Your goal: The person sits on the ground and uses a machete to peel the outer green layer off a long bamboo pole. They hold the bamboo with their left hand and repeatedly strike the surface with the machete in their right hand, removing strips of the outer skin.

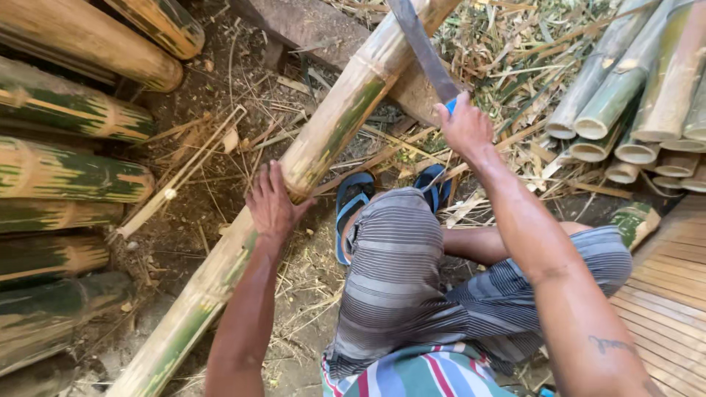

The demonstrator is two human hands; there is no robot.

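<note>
At the bottom of the frame your striped grey shorts [412, 279] and the hem of a striped, multicoloured shirt [426, 375] fill the centre, with your knees drawn up as you sit. To the lower right lies a slatted wooden floor of pale planks [665, 294].

Your left hand [273, 202] lies left of centre, palm down on the long yellow-green bamboo pole [323, 140], its fingers [259, 192] stretched out together along the pole and not curled round it. The pole runs diagonally from the lower left corner up to the top centre of the frame, resting on bare earth strewn with dry splinters.

Just beyond your knees, a pair of blue flip-flop sandals [353, 198] sits on your feet beside the pole.

Your right hand [465, 126], right of centre, is closed in a fist round the blue handle [450, 106] of a long dark metal blade [421, 44]. The blade slants up toward the top edge and lies across the pole's upper part; whether its edge touches the bamboo you cannot tell.

Down the left edge, a stack of thick dark-green and yellow bamboo logs [70, 173] lies side by side. In the upper right, a bundle of paler cut bamboo tubes [632, 103] shows its hollow ends toward you, with a heap of straw-coloured shavings [515, 59] beside it.
</note>
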